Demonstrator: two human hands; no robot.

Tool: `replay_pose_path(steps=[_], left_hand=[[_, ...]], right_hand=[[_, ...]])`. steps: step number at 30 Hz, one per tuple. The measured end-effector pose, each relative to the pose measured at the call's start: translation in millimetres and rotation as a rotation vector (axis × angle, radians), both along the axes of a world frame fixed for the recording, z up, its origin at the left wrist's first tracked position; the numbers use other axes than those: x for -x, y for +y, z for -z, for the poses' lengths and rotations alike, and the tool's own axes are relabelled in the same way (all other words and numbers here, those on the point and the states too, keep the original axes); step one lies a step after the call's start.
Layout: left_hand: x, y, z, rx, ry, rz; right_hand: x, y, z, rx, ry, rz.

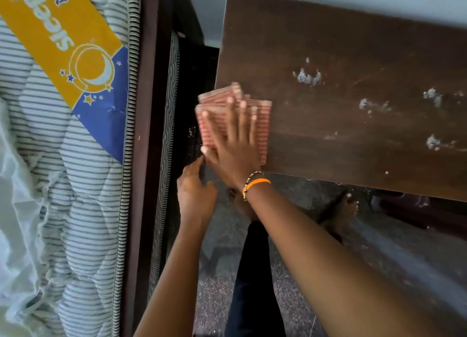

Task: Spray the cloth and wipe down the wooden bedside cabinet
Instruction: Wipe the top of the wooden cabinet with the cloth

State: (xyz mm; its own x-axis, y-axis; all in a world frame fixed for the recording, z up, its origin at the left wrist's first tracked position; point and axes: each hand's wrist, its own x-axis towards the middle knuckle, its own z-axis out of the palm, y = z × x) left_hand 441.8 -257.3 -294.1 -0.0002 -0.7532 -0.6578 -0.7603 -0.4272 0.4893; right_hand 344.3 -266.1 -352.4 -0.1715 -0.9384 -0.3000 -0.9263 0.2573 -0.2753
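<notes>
I was looking down into a home bedroom: a striped mattress in its dark bed frame lay left of my hands, a wooden bedside cabinet under them

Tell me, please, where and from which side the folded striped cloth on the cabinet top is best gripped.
Probably at the folded edge hanging over the cabinet top's left side. The cloth lies flat under the right hand's spread fingers, so only that overhang offers a pinch. Come from the gap beside the bed, where the left hand is.
</notes>
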Motion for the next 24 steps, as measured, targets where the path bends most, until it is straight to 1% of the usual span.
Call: replay_pose_path(steps=[2,4,6,8,11,13,15,16,17,18,19,22,24], left_hand=[[-3,1,1,0.025,-0.043,0.016],[-4,3,1,0.013,-0.124,0.032],[-1,7,-1,0.009,-0.19,0.063],[6,11,-4,0.046,-0.21,0.118],[15,16,-2,0.09,-0.275,0.168],[18,20,-1,0.094,-0.314,0.182],[21,22,-1,0.095,-0.31,0.18],[21,22,0,0.102,-0.296,0.169],[21,22,1,0.11,-0.279,0.153],[20,22,2,0.115,-0.26,0.137],[19,23,2,0.12,-0.24,0.126],[15,24,1,0.137,-0.203,0.153],[12,26,2,0.136,-0.204,0.197]], right_hand=[[0,4,2,0.009,0.032,-0.179],[13,14,2,0.032,0.041,-0.291],[33,29,2,0.049,0.039,-0.339],[57,43,1,0.038,0.047,-0.327],[97,68,1,-0.025,0.096,-0.198],[112,90,-1,-0.094,0.103,0.021],[108,108,-4,-0.13,0.113,0.266],[98,114,-5,-0.136,0.12,0.342],[86,116,-6,-0.139,0.119,0.374],[73,113,-8,-0.14,0.102,0.361],[61,108,-9,-0.139,0.071,0.305],[29,76,-8,-0.063,-0.054,0.035],[19,48,-3,-0.007,-0.063,-0.091]])
